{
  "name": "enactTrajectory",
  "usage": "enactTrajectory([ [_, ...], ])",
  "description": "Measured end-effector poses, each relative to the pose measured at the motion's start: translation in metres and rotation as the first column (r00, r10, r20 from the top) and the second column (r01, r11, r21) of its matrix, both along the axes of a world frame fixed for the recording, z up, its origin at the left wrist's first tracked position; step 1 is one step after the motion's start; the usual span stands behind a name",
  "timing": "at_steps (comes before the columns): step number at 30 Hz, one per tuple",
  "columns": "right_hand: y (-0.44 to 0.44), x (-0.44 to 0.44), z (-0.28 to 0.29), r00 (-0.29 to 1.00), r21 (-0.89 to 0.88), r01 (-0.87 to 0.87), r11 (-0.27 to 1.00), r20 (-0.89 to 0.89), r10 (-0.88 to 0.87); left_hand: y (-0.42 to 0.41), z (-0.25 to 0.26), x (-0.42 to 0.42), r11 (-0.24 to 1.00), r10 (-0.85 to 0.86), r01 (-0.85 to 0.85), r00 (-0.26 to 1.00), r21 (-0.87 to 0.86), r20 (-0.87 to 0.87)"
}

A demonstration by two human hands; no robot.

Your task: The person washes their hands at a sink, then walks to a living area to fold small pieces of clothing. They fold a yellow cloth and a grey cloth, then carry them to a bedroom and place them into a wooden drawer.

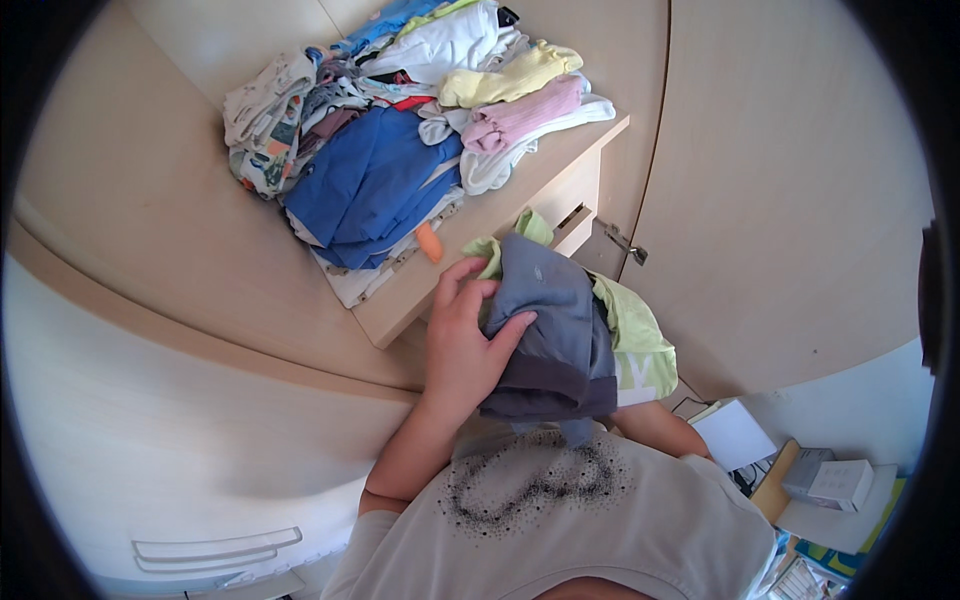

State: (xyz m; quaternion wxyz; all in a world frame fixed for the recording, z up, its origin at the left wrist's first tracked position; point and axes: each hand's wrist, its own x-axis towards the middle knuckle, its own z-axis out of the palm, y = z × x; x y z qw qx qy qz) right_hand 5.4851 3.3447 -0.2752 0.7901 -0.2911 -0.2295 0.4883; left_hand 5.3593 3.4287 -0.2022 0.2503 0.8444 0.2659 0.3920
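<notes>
My left hand [472,322] grips a folded grey garment [547,285] with a dark band, thumb on top and fingers at its far left edge. A light green garment [637,337] with white lettering lies against the grey one and shows on its right side and at its top. My right forearm [660,427] reaches behind this bundle, and the right hand is hidden there. The bundle is held in front of my chest, just off the edge of a wooden shelf [495,214].
Piled on the shelf are blue folded clothing [375,180], a white garment [435,45], yellow socks [510,79], pink socks [525,112] and patterned clothes [266,127]. An orange item [429,242] lies near the shelf edge. A cabinet door [780,187] stands at the right, boxes [840,484] lower right.
</notes>
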Motion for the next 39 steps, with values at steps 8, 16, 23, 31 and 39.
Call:
enactTrajectory([
  [8, -0.030, 0.007, -0.006, 0.999, 0.025, 0.029, 0.999, -0.021, -0.029, -0.009, -0.002, 0.008, 0.941, -0.093, 0.036, 0.984, 0.336, 0.154],
  [16, -0.053, 0.056, 0.015, 0.966, 0.277, 0.254, 0.927, -0.037, -0.254, -0.037, -0.004, -0.029, 0.947, 0.020, 0.185, 0.783, -0.263, 0.622],
  [23, -0.006, 0.090, 0.028, 0.993, 0.837, 0.046, 0.545, 0.020, -0.114, -0.046, -0.004, -0.041, 0.960, -0.144, 0.246, 0.844, -0.135, 0.516],
  [31, 0.058, 0.095, -0.040, 0.979, 0.570, 0.193, 0.799, -0.053, -0.199, -0.032, 0.010, -0.037, 0.699, -0.210, 0.557, 0.759, -0.448, 0.617],
  [39, 0.067, 0.108, -0.087, 0.106, 0.415, 0.612, 0.673, 0.800, -0.590, -0.017, 0.026, -0.011, 0.338, -0.563, 0.685, 0.697, -0.646, 0.444],
])
